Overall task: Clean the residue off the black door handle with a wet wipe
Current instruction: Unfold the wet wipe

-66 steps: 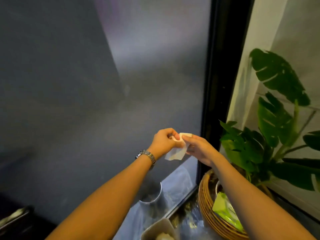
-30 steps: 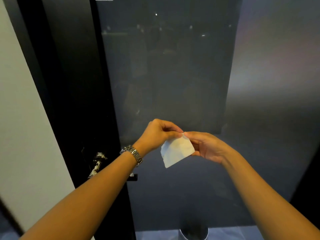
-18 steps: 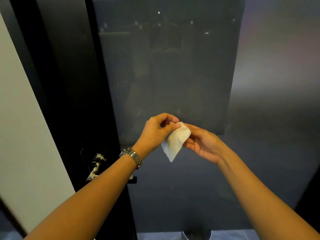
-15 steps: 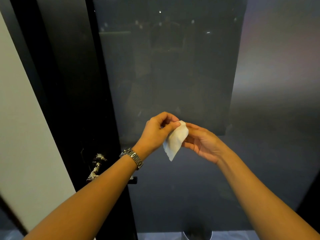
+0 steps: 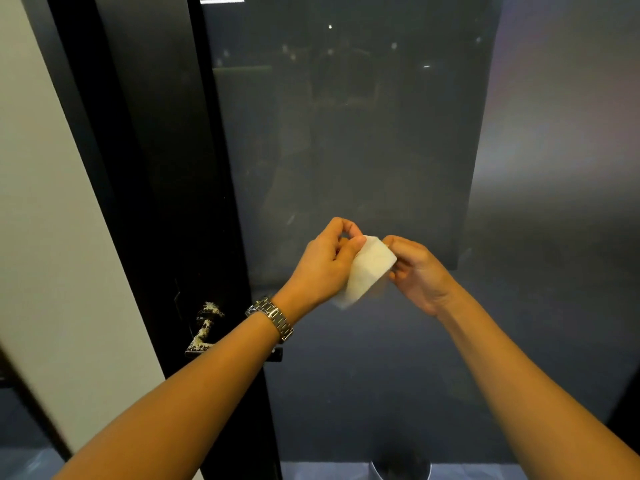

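Note:
A white wet wipe (image 5: 367,271) hangs between my two hands in front of the dark glass door. My left hand (image 5: 323,263) pinches its upper left edge, and my right hand (image 5: 417,271) pinches its upper right corner. The black door handle (image 5: 204,329) sits lower left on the black door frame, coated with white crusty residue. My left forearm, with a metal wristwatch (image 5: 272,318), covers the handle's right end. Both hands are apart from the handle, up and to its right.
A dark frosted glass panel (image 5: 346,150) fills the middle. A black door frame (image 5: 145,168) runs down the left, beside a pale wall (image 5: 45,220). A metal cup rim (image 5: 401,469) shows at the bottom edge on a light surface.
The view swung left from the plant to the door handle. Both hands kept working the wipe; my right fingers now pinch its upper right corner again and the wipe hangs more folded.

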Available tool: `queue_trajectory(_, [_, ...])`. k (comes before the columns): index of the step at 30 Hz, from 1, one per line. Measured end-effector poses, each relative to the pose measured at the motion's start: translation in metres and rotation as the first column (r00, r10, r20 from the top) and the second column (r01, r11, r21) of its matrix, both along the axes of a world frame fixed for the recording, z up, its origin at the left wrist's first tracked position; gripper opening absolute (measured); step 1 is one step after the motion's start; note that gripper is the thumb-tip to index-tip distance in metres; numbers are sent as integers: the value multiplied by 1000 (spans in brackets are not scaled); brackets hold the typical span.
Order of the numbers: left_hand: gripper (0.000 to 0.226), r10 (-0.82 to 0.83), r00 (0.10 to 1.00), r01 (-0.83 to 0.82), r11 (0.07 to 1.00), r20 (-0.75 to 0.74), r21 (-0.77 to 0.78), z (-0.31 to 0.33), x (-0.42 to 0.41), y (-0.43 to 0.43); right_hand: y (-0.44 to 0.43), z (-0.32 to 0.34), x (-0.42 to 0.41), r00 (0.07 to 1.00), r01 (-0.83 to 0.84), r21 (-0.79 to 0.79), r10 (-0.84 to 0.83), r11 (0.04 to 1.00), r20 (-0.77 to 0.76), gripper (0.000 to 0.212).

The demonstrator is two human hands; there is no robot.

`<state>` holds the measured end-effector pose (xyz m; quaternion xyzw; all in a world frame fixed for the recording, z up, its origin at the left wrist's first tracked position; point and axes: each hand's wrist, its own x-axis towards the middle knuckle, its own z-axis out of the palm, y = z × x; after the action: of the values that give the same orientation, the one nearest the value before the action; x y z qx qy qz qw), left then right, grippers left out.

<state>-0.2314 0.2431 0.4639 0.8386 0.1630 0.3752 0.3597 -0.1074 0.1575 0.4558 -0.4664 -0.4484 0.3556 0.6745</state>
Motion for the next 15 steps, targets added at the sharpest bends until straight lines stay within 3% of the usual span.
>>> queue_trajectory(5, [17,-42,998,40,998,-56,-42,6,-8,8,-7,1,5,995,-95,-22,94,995,-32,23])
queue_trajectory(8, [29,-86,979,65,991,-184,-120,12,-17,14,-9,1,7,991,-120,-76,124,990,45,8])
queue_trajectory(11, [31,-132,928,71,980,-348,-184,18,-27,21,-8,2,11,966,-160,-214,197,964,166,30])
queue_trajectory(15, [11,-250,911,133,931,-328,-339,18,-36,31,-8,3,11,927,-121,-358,235,926,293,21])
